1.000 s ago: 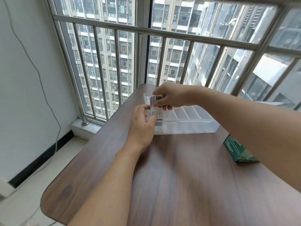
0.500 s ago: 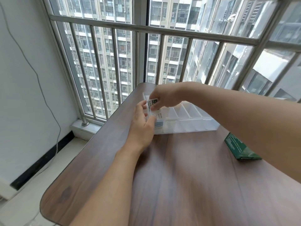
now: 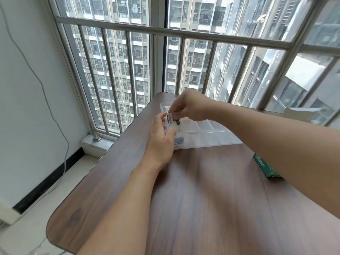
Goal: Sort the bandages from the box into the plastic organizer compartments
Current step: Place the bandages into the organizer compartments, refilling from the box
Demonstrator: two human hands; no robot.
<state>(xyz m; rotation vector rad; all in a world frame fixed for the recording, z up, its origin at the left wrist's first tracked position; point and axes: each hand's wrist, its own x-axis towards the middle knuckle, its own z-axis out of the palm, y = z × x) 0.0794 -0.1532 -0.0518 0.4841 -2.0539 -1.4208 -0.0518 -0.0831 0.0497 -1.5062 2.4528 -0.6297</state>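
Note:
A clear plastic organizer with several compartments lies at the far side of the wooden table. Both hands work over its left end. My left hand holds a small stack of white wrapped bandages by its lower part. My right hand pinches the top of the stack with its fingertips. A blue-grey patch shows through the organizer's front wall below the stack. The green bandage box lies on the table at the right, partly hidden by my right forearm.
A window with steel guard bars runs just behind the table's far edge. A white wall with a hanging grey cable is on the left. The table's rounded left corner drops off to the floor.
My right hand has dropped lower onto the stack's top and pinches it more tightly. The left hand keeps the stack at the organizer's left end. The view has shifted slightly.

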